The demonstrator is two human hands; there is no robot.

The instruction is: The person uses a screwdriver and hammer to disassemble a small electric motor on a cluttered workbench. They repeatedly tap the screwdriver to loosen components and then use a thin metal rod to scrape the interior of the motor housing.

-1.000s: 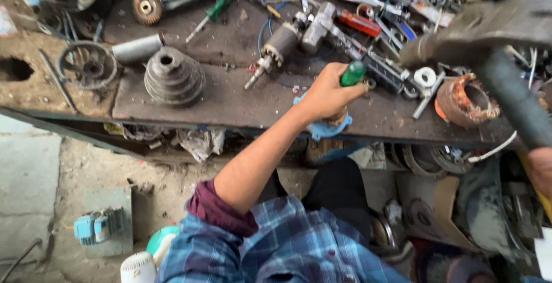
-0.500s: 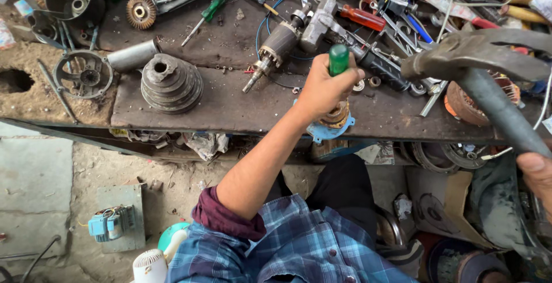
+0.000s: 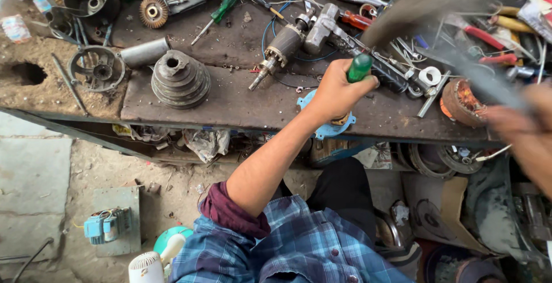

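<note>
My left hand [image 3: 333, 93] is shut on a green-handled screwdriver [image 3: 360, 67], held upright with its tip down on a round blue metal part [image 3: 330, 129] at the front edge of the dark workbench [image 3: 241, 102]. The tip itself is hidden under my fist. At the right edge, my right hand [image 3: 517, 122] is blurred with motion and grips the handle of a hammer [image 3: 477, 76]. The hammer's head is a dark smear up and to the right of the screwdriver's handle.
A stepped pulley [image 3: 180, 80] and a motor armature [image 3: 282, 47] lie left of the blue part. A copper-wound stator [image 3: 460, 102], a white ring [image 3: 428, 76], pliers and screwdrivers crowd the right. A small blue motor [image 3: 103, 225] sits on the floor below.
The hammer has swung upward and across and is now heavily blurred. My left hand has kept the screwdriver upright on the blue part. The camera has shifted slightly.
</note>
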